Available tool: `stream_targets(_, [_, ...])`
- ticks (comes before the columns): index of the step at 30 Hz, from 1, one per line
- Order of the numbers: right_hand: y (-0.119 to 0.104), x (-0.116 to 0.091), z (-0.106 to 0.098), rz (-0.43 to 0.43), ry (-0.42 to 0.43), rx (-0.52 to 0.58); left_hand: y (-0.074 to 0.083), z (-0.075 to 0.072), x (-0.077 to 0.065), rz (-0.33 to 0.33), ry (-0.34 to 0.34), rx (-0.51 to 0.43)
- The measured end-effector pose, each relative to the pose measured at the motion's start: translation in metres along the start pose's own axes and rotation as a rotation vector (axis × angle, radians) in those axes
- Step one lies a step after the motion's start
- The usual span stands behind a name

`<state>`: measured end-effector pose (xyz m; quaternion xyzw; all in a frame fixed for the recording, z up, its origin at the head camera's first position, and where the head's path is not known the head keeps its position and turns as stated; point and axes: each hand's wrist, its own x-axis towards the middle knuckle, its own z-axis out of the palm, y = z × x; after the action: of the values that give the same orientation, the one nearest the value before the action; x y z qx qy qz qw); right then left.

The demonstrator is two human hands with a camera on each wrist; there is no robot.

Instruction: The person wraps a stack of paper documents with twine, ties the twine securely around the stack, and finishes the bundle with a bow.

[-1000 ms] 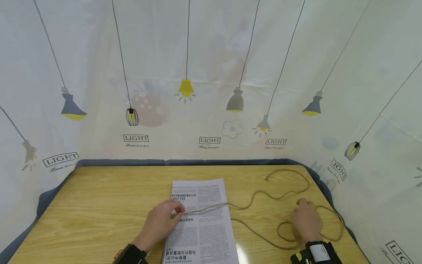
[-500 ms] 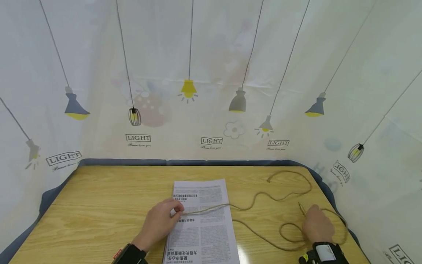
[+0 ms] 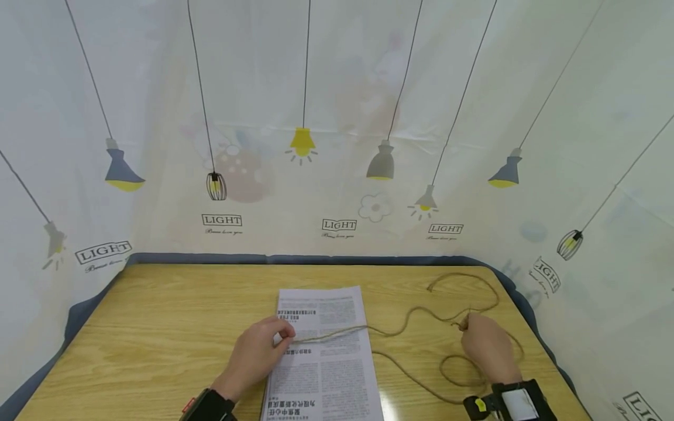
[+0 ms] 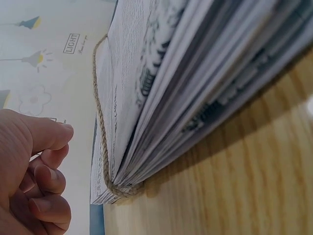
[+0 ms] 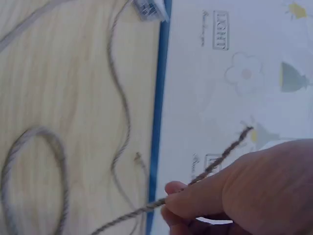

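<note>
A folded stack of newspaper (image 3: 344, 374) lies on the table, with a thin twine (image 3: 337, 332) across its top. The left wrist view shows the twine (image 4: 100, 122) bending down round the stack's edge. My left hand (image 3: 258, 348) hovers by the stack's left side, thumb and fingers loosely curled, with no twine between them. Over at the right, my right hand (image 3: 489, 345) pinches the twine near one end between thumb and finger. In the right wrist view a short free tip of the twine (image 5: 230, 149) sticks out past the right hand (image 5: 264, 191).
Twine lies in loose curves and a loop (image 5: 34, 129) on the wooden table (image 3: 174, 316) right of the newspaper. Its other end (image 3: 430, 287) rests near the back edge. Behind hangs a pale curtain (image 3: 295, 234) printed with lamps.
My right hand shifted right, then came back left and a little away from me, with the twine end still in its fingers. The left hand has stayed in place.
</note>
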<state>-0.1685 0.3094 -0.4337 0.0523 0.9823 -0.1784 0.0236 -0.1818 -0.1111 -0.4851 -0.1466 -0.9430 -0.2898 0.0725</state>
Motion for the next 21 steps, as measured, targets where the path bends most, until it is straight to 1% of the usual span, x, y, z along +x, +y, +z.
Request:
stream_targets(3, [-0.017, -0.001, -0.008, -0.042, -0.032, -0.007, 0.0, 0.0, 0.0, 0.0, -0.006, 0.0])
stream_targets(4, [-0.022, -0.001, -0.009, -0.059, -0.042, 0.009, -0.001, 0.0, 0.0, -0.002, -0.007, -0.002])
stream_targets(6, [-0.03, -0.001, -0.009, -0.098, -0.057, 0.055, -0.001, 0.0, 0.0, -0.005, -0.008, -0.003])
stream_targets(9, [-0.043, 0.001, -0.006, -0.139, -0.071, 0.158, -0.001, 0.0, 0.0, -0.011, -0.004, -0.004])
stream_targets(11, [-0.05, 0.003, -0.002, -0.175, -0.054, 0.204, -0.001, 0.0, 0.0, -0.013, -0.002, -0.005])
stream_targets(15, [-0.065, 0.009, 0.006, -0.238, 0.001, 0.234, -0.002, 0.0, 0.0, -0.005, -0.001, -0.009])
stream_targets(18, [-0.076, 0.015, 0.014, -0.25, 0.017, 0.268, -0.002, 0.0, 0.001, 0.005, -0.001, -0.008])
stream_targets(21, [-0.087, 0.018, 0.021, -0.251, 0.022, 0.326, -0.002, 0.0, 0.001, 0.008, -0.002, 0.004])
